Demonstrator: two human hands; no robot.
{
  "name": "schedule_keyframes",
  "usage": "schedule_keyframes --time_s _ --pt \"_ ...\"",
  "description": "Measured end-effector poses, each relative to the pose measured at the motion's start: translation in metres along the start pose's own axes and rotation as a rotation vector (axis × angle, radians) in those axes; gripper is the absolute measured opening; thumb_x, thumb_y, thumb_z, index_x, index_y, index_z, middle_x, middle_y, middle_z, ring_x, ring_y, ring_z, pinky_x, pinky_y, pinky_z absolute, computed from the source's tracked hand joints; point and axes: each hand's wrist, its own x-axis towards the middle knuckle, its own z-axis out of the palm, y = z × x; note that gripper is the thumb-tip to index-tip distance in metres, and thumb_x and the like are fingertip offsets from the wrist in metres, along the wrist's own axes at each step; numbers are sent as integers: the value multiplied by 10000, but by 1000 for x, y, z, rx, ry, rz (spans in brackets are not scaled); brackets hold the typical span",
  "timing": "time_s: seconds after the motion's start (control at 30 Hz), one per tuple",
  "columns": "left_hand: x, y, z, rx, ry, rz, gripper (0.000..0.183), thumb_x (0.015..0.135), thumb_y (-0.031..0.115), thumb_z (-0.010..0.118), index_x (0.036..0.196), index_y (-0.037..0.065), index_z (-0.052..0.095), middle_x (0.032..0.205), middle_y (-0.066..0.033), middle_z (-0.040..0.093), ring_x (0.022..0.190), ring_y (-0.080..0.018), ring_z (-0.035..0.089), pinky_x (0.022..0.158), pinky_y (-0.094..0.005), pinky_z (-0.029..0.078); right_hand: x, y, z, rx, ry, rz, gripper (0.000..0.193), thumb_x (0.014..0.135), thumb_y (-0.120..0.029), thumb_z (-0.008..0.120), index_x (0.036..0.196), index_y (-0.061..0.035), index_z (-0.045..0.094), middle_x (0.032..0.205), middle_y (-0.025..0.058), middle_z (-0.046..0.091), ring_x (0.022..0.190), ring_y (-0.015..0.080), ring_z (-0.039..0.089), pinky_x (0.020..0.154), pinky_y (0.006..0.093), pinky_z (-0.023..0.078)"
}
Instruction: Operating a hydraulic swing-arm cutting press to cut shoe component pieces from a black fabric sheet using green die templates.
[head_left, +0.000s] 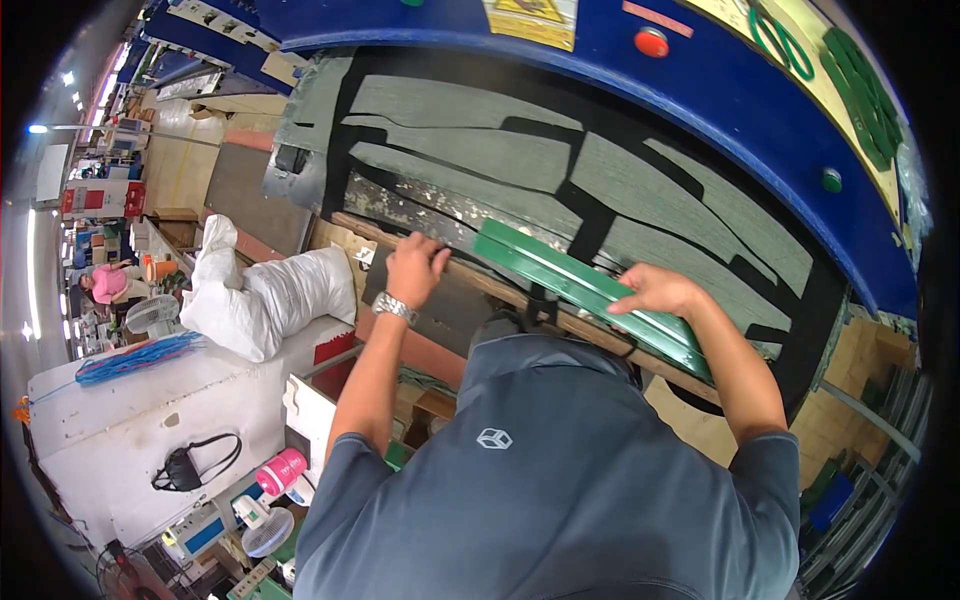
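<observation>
A long, glossy green strip with raised lengthwise edges slants along the near side of a work bed. My right hand grips it toward its right end, thumb on top and fingers wrapped over the far edge. My left hand is at the bed's near edge, left of the strip and apart from it. Its fingers are curled beside a dark edge piece; what they hold, if anything, is hidden. Beyond the strip, grey-green panels lie framed by black bands.
A blue machine beam with a red button and green button spans the far side. Green straps lie on its top. To the left are a stuffed white sack and a pale table. A person is farther off.
</observation>
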Motion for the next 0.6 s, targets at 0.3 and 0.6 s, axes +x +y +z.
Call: schedule_keyframes --time_s 0.3,0.6 --pt "-8 1 -17 -97 -40 67 204 931 331 762 997 141 731 1061 -43 608 1091 -292 582 878 -520 448 -4 4 5 -159 175 107 227 883 -203 897 986 -30 792 839 -63 720 759 53 596 729 284 507" --pt "4 -12 -37 -175 -209 37 163 953 300 745 1009 148 766 1005 -12 619 1073 -265 596 824 -482 445 0 -15 3 -219 113 112 255 865 -229 912 869 -24 761 737 -89 622 712 53 508 654 307 437"
